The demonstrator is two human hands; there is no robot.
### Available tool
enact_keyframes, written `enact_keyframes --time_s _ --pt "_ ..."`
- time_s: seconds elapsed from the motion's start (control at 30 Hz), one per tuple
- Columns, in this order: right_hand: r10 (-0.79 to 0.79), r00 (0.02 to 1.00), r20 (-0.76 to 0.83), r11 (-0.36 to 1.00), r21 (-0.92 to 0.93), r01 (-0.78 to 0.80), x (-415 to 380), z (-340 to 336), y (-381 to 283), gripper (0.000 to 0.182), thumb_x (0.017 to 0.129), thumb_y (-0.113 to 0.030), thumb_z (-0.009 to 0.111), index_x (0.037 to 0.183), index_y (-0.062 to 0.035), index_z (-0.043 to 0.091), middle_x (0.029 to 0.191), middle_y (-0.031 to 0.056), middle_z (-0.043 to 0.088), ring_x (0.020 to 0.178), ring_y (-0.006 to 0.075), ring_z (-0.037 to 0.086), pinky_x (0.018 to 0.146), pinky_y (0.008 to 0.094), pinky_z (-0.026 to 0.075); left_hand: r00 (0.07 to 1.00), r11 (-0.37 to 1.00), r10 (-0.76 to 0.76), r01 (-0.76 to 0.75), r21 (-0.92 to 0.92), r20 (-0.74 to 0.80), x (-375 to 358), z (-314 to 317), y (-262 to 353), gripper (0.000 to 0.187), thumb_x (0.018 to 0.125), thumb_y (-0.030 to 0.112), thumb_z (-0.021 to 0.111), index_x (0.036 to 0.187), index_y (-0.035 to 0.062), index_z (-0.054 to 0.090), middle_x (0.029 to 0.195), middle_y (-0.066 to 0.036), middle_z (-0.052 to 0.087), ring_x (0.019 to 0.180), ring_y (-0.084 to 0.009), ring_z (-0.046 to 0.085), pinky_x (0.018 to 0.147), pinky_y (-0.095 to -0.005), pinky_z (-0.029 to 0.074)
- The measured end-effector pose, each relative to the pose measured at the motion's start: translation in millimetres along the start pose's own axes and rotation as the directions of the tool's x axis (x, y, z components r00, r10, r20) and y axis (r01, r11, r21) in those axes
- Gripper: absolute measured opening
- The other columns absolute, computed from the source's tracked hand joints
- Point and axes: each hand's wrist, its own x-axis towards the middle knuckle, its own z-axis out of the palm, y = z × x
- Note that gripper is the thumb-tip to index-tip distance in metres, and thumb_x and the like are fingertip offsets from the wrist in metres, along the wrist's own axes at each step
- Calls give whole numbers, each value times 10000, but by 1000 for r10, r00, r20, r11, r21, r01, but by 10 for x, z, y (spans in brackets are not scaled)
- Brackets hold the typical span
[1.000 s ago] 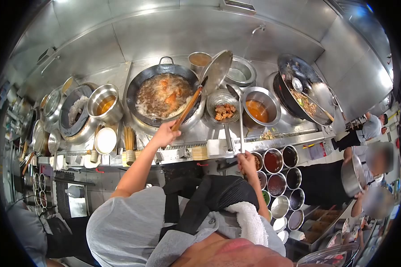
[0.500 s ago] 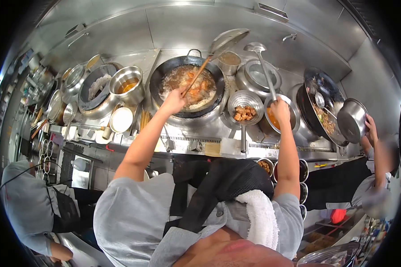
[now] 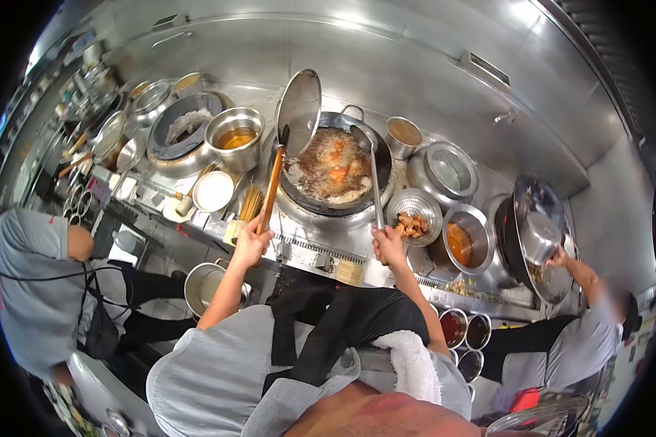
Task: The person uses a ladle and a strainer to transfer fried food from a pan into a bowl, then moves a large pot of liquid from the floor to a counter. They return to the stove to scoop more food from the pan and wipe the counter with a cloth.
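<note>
My left hand [image 3: 252, 244] is closed around the wooden handle of a large round skimmer [image 3: 299, 109]. The skimmer is raised and tilted over the back left of a black wok [image 3: 306, 202]. My right hand [image 3: 388, 245] grips the handle of a long metal ladle [image 3: 376, 182], whose bowl is at the right side of the wok. Orange-brown food pieces [image 3: 338, 175] lie in bubbling, foaming oil there. Beside my right hand, a perforated strainer [image 3: 430, 205] holds browned fried pieces [image 3: 410, 226]. A steel pot of orange liquid [image 3: 459, 244] stands to its right.
Left of the wok are a steel pot of amber liquid [image 3: 237, 138], a white-filled bowl [image 3: 213, 191] and bamboo sticks [image 3: 251, 202]. At right, a co-worker's hand [image 3: 558, 258] holds a steel pot [image 3: 541, 237] over another wok [image 3: 509, 226]. Another person [image 3: 33, 284] is at left.
The skimmer has swung left and become more upright. My right hand has brought the ladle left from the orange-liquid pot to the wok. The co-worker's pot has moved over their wok.
</note>
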Motion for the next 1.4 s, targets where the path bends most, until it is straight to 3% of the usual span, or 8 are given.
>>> enact_keyframes --time_s 0.13,0.37,0.47,0.9,1.17,1.23,1.3,1.4 --pt "-34 999 6 994 -103 34 450 232 98 176 940 -201 600 1016 -58 533 614 -1 496 408 87 432 360 256 357 998 995 -53 51 -87 -20 -335 -119 -105 507 890 60 653 1371 49 494 643 16 497 482 -80 454 430 -244 387" --pt "211 921 326 846 412 -339 752 502 6 149 972 -246 565 1014 -103 561 599 -38 408 453 69 401 406 226 361 999 998 -33 32 -55 -20 -690 -315 53 495 888 95 664 1354 26 513 598 28 486 468 -69 452 431 -243 386" --pt "72 768 636 427 676 -600 798 628 -51 266 1020 -269 466 1074 -27 562 607 -29 416 437 70 399 404 235 383 1000 993 -30 29 -114 -5 -732 -338 126 496 894 87 656 1362 24 504 611 27 489 470 -67 455 436 -240 389" --pt "-76 667 741 86 672 -736 109 1080 -193 309 1027 -240 429 1097 49 512 686 5 429 506 94 444 467 232 427 998 991 0 9 -130 70 -408 -672 82 571 895 101 668 1415 30 444 623 22 510 463 -76 459 431 -240 385" --pt "210 734 646 310 668 -677 -435 684 -241 271 1020 -269 471 1107 -25 554 635 -32 414 427 48 378 375 217 336 997 995 8 0 -98 82 -261 -822 214 564 875 132 698 1381 14 478 617 21 504 449 -78 461 427 -240 371" --pt "327 798 506 596 545 -590 -554 555 -180 260 1013 -261 485 1145 -44 540 629 -38 404 424 41 378 361 213 318 996 997 4 4 -80 94 -250 -836 241 539 877 122 690 1370 26 493 609 23 503 450 -80 463 429 -241 372" --pt "341 822 456 670 495 -553 -657 485 -121 281 991 -276 531 1169 -59 526 627 -40 400 429 43 380 355 219 298 995 999 0 4 -39 98 -242 -850 245 510 880 115 680 1354 38 509 597 26 495 451 -81 460 429 -246 372" --pt "302 952 41 949 -109 -297 -875 578 -126 291 972 -285 561 1163 -68 528 629 -37 436 432 52 364 366 219 286 995 999 -18 22 -35 100 -246 -857 235 484 883 104 670 1340 41 521 593 26 489 451 -80 450 430 -251 369"
